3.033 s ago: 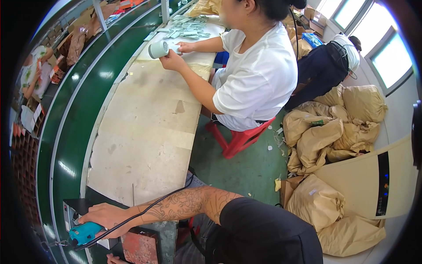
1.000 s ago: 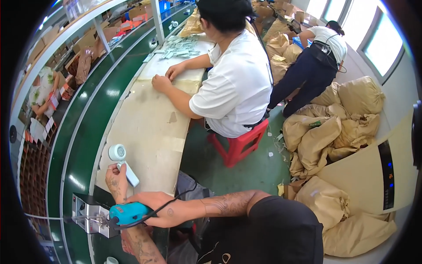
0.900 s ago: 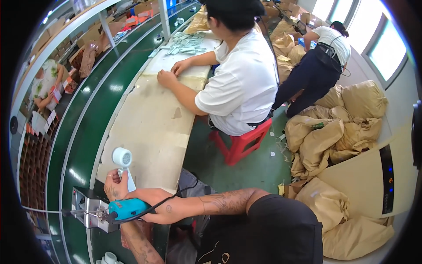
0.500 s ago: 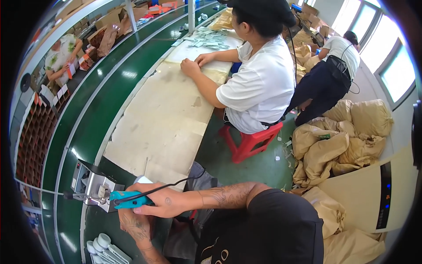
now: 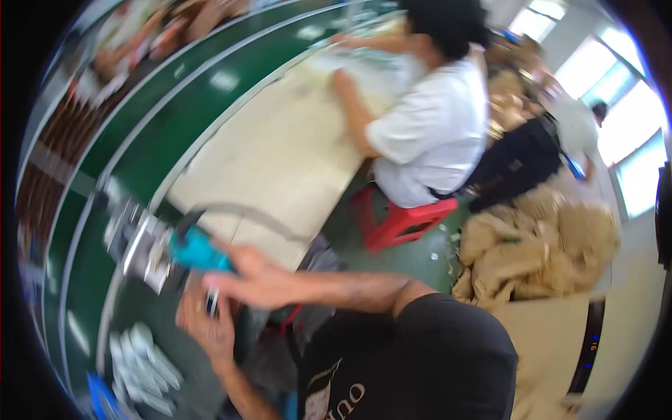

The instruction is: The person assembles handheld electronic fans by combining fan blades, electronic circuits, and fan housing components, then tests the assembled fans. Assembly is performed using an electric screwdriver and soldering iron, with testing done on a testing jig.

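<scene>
My right hand (image 5: 255,278) is closed round a teal corded hand tool (image 5: 199,250), whose kind is blurred. Its dark cable arcs away over the table. Just below it, the fingers of my left hand (image 5: 208,327) are closed on a small white-and-black piece (image 5: 212,302), partly covered by my right hand. Beyond the tool's left end is a shiny metal box-like fixture (image 5: 148,253), smeared by motion. A pile of pale long-handled parts (image 5: 142,367) lies left of my left forearm.
A long cream-covered table (image 5: 259,161) stretches ahead beside a green conveyor (image 5: 150,185). On a red stool (image 5: 402,222) sits a co-worker (image 5: 434,133) in white. Another person (image 5: 535,147) bends near brown sacks (image 5: 539,245). Something blue (image 5: 103,397) lies at lower left.
The view has shifted and blurred. My right hand and the teal tool have moved slightly up; the small piece in my left hand now shows. The seated co-worker's hands have moved apart, one reaching farther away.
</scene>
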Demonstrator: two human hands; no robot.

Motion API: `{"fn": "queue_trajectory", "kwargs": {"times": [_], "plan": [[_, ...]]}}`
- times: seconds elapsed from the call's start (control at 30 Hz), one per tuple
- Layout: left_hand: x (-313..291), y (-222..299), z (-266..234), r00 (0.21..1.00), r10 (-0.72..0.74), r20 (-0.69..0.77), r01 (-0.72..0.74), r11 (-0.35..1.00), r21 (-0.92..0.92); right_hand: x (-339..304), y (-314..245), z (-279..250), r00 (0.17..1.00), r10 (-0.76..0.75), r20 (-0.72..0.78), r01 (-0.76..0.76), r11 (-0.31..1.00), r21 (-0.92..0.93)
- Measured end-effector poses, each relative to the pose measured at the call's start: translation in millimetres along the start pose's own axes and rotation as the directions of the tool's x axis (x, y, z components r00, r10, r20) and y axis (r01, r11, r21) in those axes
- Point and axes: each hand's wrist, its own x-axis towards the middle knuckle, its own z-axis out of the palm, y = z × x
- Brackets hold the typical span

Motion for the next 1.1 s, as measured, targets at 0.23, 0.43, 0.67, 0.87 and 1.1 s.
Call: {"fn": "queue_trajectory", "kwargs": {"times": [0.23, 0.43, 0.67, 0.87, 1.1], "plan": [[8.7, -0.5, 14.7, 0.998, -0.012, -0.069, 0.008, 0.998, -0.067, 5.6, -3.0, -25.4, 0.998, -0.019, -0.066, 0.031, 0.982, 0.186], [-6.1, -15.9, 10.4, 0.994, -0.099, -0.047, 0.096, 0.994, -0.055, 39.5, -3.2, -0.2, 0.999, -0.036, -0.023, 0.040, 0.971, 0.234], [3.7, -37.3, 6.2, 0.991, -0.105, 0.081, 0.112, 0.989, -0.093, 104.4, 23.5, 52.1, 0.994, -0.113, -0.003, 0.112, 0.986, 0.122], [-9.0, -37.2, 9.1, 0.996, -0.089, -0.004, 0.089, 0.995, -0.048, 132.9, 46.3, 84.0, 0.972, -0.212, 0.103, 0.203, 0.975, 0.091], [-0.6, -32.2, 3.9, 0.983, -0.183, 0.008, 0.183, 0.982, -0.049, 135.6, 71.7, 83.1, 0.973, -0.186, 0.140, 0.178, 0.982, 0.065]]}}
